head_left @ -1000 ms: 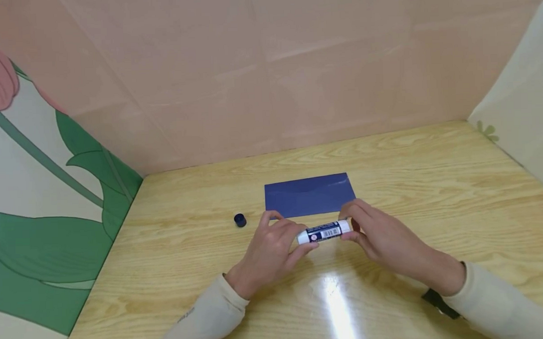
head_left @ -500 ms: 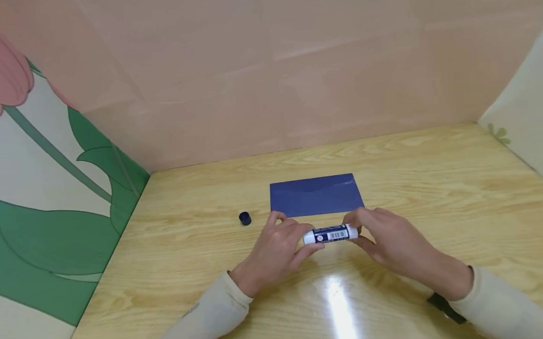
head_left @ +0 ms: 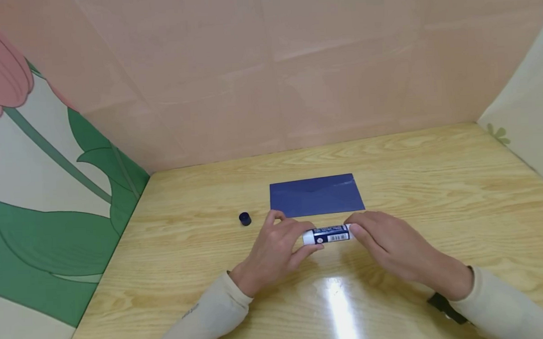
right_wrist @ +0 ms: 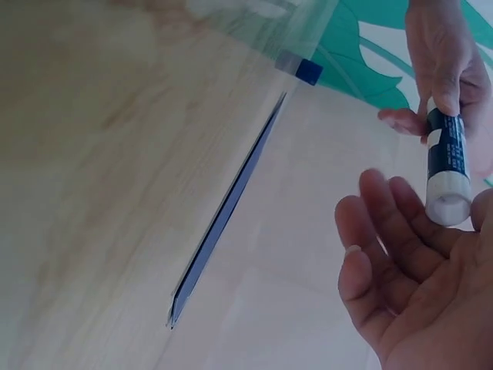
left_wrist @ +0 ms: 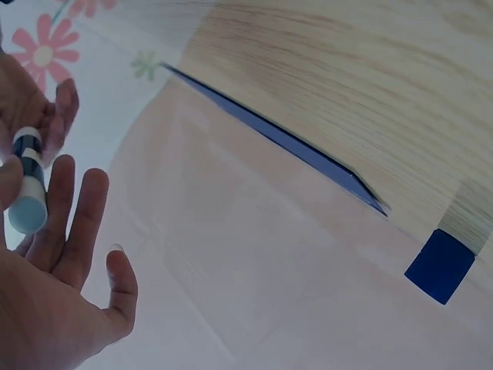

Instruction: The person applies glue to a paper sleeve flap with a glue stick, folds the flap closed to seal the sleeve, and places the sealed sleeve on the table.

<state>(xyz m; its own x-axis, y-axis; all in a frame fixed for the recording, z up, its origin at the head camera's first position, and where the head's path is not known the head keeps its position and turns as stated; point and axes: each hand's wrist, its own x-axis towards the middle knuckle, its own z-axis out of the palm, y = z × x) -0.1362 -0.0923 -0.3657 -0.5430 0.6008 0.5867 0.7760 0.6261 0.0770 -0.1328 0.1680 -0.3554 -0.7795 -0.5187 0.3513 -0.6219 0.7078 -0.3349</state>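
A white and navy glue stick (head_left: pixel 331 234) is held level above the table, between both hands. My left hand (head_left: pixel 276 246) pinches its left end between thumb and fingers, with the outer fingers held away. At the other end, my right hand (head_left: pixel 393 242) has its thumb and fingers on the white end piece. The right wrist view shows that round end face of the glue stick (right_wrist: pixel 448 202) near my right fingers. A dark blue cap (head_left: pixel 245 219) stands apart on the table, left of the hands. Behind the glue stick lies a blue envelope (head_left: pixel 316 195).
The wood-grain table (head_left: pixel 201 202) meets a pink covered wall (head_left: pixel 268 80) at the back. A panel with flower and leaf pictures (head_left: pixel 45 237) borders the left side, and a pale sheet (head_left: pixel 529 90) the right. A dark strap (head_left: pixel 447 308) shows under the right sleeve.
The right thumb and fingers have shifted on the glue stick's right end, the thumb now lying over its near side. My left hand keeps its pinch. The cap and envelope stay put.
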